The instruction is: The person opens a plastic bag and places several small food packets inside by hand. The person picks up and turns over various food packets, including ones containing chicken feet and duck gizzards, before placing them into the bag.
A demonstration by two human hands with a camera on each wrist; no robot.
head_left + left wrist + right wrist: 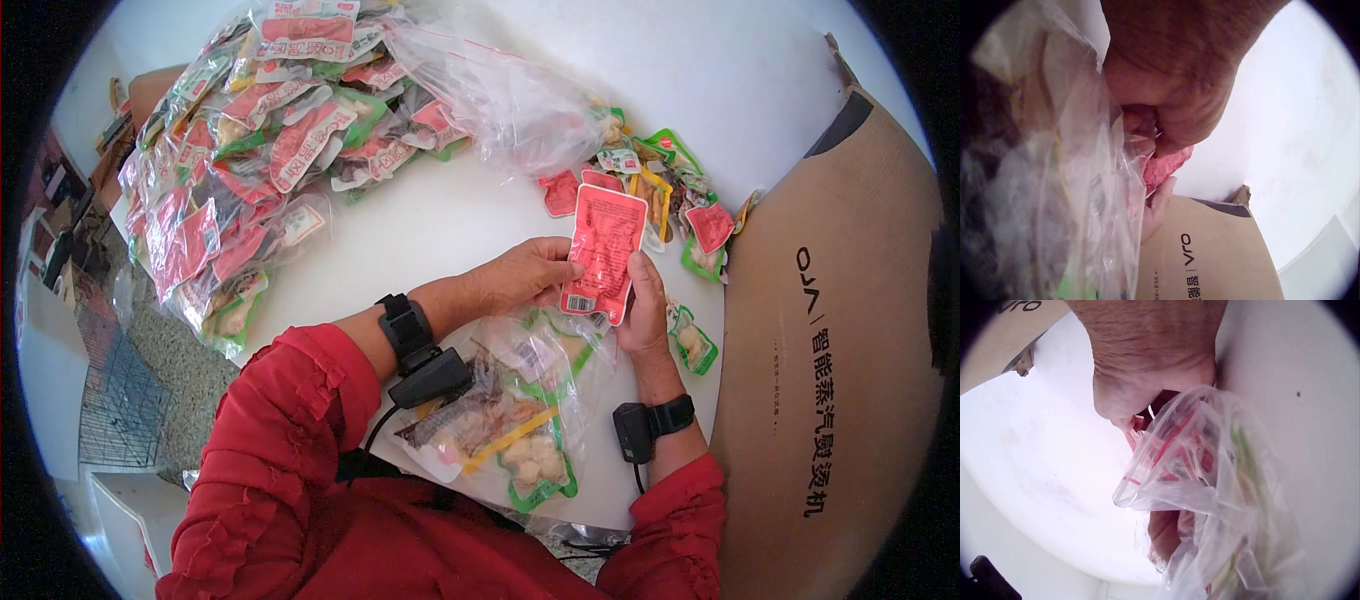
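Observation:
Both hands hold a red printed packet [606,245] upright over the white table. The left hand [522,272] pinches its lower left side, thumb on the front; the right hand [645,305] grips the lower right edge. Just below the hands lies a clear plastic bag [590,385] with several food packets inside. In the left wrist view the left hand [1172,81] is on the red packet [1163,169], beside the clear bag [1054,187]. The right wrist view shows the right hand [1154,369], its fingertips partly hidden behind the clear bag [1210,494].
A large clear bag full of packets [300,140] covers the table's left and back. Loose packets [710,228] lie at the back right, and one green-edged packet [692,340] sits right of the right hand. A tall cardboard box [830,350] stands along the right edge.

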